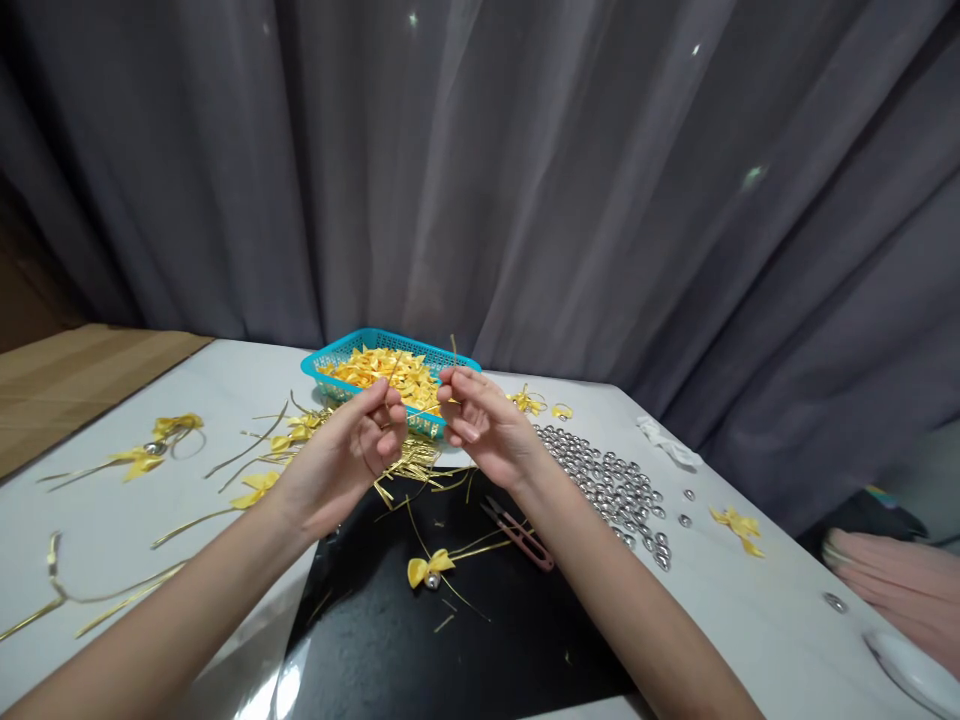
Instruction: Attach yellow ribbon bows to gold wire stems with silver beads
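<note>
My left hand (352, 450) and my right hand (484, 420) are raised over the table, a short gap between them. Each pinches part of a thin gold cord (424, 411), which stretches across the gap, and ends stick up above the fingertips. Below them, on a black mat (375, 640), lies a yellow ribbon bow (430, 568) with a small silver bell and thin cords running out from it. Snips with a pink handle (525, 540) rest on the mat beside my right forearm. Behind my hands is a blue basket (345, 345) full of yellow bows.
Many silver bells (607, 490) are spread right of the mat. Gold cord pieces (412, 460) lie in front of the basket. Bows with cords (139, 458) are scattered on the left. A crumpled white tissue (667, 442) lies at the back right. Grey curtains (480, 180) hang behind the table.
</note>
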Action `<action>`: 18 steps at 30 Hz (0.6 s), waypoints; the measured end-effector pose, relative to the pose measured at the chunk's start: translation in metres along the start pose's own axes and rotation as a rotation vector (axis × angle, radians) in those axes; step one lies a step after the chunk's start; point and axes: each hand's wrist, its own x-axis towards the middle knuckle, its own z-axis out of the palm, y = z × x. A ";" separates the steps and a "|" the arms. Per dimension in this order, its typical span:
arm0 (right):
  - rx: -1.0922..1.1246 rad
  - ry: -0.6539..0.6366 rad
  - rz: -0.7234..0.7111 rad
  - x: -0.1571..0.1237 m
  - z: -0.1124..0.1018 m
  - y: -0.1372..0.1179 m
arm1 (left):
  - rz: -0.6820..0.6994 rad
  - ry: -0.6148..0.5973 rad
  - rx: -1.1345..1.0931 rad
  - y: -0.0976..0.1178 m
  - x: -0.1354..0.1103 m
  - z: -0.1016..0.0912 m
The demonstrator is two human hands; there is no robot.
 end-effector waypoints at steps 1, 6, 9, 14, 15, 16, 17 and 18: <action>-0.033 -0.020 -0.001 0.000 -0.001 0.000 | -0.010 -0.028 0.025 0.001 -0.001 0.000; -0.139 -0.133 0.061 0.000 -0.002 0.005 | 0.013 -0.097 0.282 0.005 0.002 -0.006; -0.180 -0.123 0.055 0.000 -0.001 0.006 | 0.072 -0.128 0.514 0.006 0.007 -0.011; -0.250 -0.098 0.046 -0.001 0.001 0.005 | 0.079 -0.117 0.641 0.009 0.009 -0.014; -0.230 -0.097 0.056 -0.001 0.002 0.005 | 0.074 -0.119 0.642 0.009 0.008 -0.014; -0.196 -0.091 0.070 -0.001 0.002 0.005 | 0.072 -0.123 0.636 0.010 0.008 -0.014; -0.160 -0.080 0.085 -0.001 0.002 0.005 | 0.074 -0.125 0.626 0.010 0.007 -0.014; -0.130 -0.067 0.093 -0.001 0.002 0.005 | 0.080 -0.123 0.618 0.010 0.007 -0.014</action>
